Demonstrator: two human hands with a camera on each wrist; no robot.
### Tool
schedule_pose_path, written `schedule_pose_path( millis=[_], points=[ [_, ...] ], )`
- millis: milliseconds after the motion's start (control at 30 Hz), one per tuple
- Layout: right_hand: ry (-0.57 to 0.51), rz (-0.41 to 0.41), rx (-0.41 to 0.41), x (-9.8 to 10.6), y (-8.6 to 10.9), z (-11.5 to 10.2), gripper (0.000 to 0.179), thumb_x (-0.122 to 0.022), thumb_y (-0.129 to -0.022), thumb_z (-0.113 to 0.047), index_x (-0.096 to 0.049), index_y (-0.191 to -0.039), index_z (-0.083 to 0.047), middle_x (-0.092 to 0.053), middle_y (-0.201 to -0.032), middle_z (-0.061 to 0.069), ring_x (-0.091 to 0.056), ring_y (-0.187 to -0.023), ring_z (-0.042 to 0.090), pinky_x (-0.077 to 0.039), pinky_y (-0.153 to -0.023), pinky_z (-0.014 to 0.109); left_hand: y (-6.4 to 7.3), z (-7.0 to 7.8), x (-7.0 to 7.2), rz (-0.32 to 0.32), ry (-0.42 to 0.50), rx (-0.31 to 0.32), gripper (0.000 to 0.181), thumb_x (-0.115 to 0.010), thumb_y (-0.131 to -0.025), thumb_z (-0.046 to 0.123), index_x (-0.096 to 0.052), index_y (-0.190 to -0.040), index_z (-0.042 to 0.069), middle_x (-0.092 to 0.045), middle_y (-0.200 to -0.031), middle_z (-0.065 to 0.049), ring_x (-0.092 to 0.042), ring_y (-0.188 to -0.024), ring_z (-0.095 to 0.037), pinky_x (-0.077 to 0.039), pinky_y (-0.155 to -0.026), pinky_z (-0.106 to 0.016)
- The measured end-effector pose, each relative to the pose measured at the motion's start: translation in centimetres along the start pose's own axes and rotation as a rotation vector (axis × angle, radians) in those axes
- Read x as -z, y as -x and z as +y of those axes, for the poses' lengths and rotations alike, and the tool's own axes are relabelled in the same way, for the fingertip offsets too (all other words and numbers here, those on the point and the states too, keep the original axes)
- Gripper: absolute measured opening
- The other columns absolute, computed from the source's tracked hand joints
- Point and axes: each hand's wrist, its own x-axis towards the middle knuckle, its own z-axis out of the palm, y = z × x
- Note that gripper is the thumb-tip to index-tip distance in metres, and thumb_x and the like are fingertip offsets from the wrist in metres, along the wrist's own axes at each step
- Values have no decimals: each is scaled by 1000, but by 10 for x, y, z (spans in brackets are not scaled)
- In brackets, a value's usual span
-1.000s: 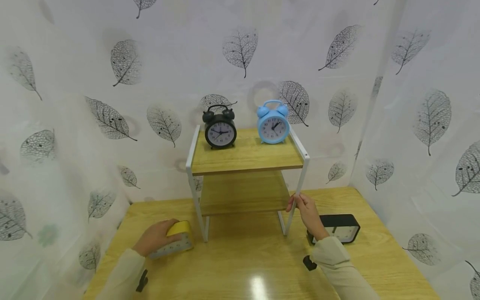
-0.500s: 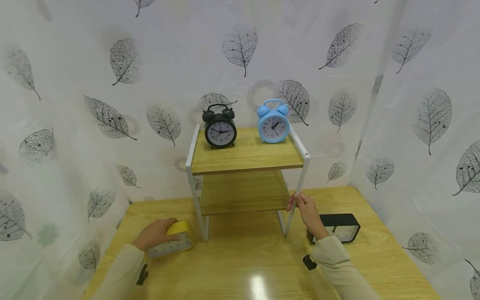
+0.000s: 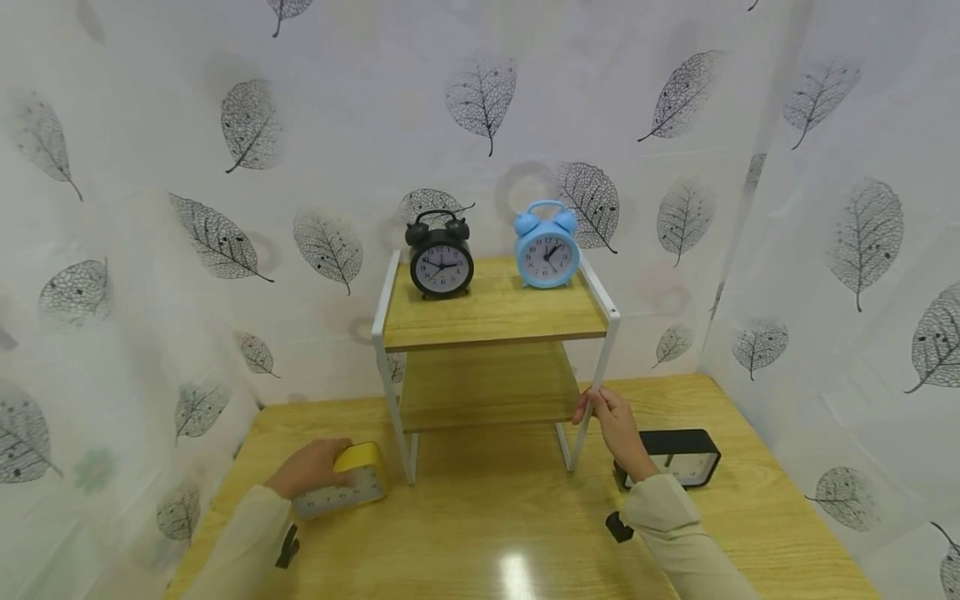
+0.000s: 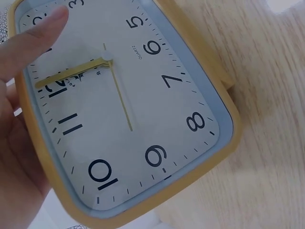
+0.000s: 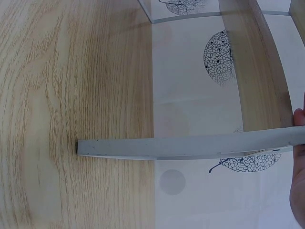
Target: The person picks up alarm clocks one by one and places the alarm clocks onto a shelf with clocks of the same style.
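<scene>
My left hand grips a yellow table clock from above, left of the shelf. In the left wrist view the thumb lies over the dial, which has black numerals and gold hands. My right hand holds the front right white leg of a two-tier wooden shelf, at the height of its lower board. The same leg crosses the right wrist view, with only part of the hand showing at the edge. On the top board stand a black twin-bell alarm clock and a light blue one.
A black rectangular clock stands on the wooden table behind the right wrist, partly hidden by it. Leaf-patterned curtains enclose the table at the back and sides. The shelf's lower board lies between the white legs.
The left hand has shifted slightly left and tilted the yellow clock, so more numerals show. The right hand stays on the shelf leg.
</scene>
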Motion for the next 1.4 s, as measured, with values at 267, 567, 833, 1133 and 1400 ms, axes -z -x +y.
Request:
schedule_pose_path(
  millis=[267,567,833,1133,1400],
  points=[
    [4,9,-9,-1,1,1,39,-34,-103,-18,-59,-88,8,-65,-68,4,-63,-73,8,-49,-80,15,-2,-2,-3,5,8,-4,37,-80,-71,29,-62,-95,8,-58,-76,8,-46,-66,-5,-40,-61,-26],
    [-34,2,71,0,1,4,41,-36,-103,-28,-60,-86,2,-64,-67,-9,-63,-71,5,-49,-78,13,-2,-7,-6,9,-13,-4,45,-80,-71,30,-63,-103,4,-62,-83,5,-50,-70,-7,-43,-64,-28],
    [-19,4,59,-1,2,2,41,-36,-103,-26,-59,-86,4,-64,-67,-5,-63,-72,7,-48,-79,14,1,2,-5,22,-62,26,59,-80,-71,27,-58,-119,0,-66,-110,-13,-63,-95,-28,-49,-86,-46],
    [-14,-3,-1,-1,3,-1,41,-35,-103,-23,-59,-90,7,-65,-70,-2,-64,-73,7,-49,-81,16,-1,10,-4,-3,-117,34,64,-82,-69,23,-55,-120,-4,-64,-113,-19,-61,-101,-35,-48,-90,-50],
    [0,-2,1,0,1,3,43,-35,-103,-26,-59,-89,7,-64,-69,-8,-63,-73,6,-50,-80,18,-7,8,-3,-46,-97,55,63,-83,-67,22,-55,-117,-5,-66,-105,-16,-62,-94,-32,-50,-85,-49]
  ],
)
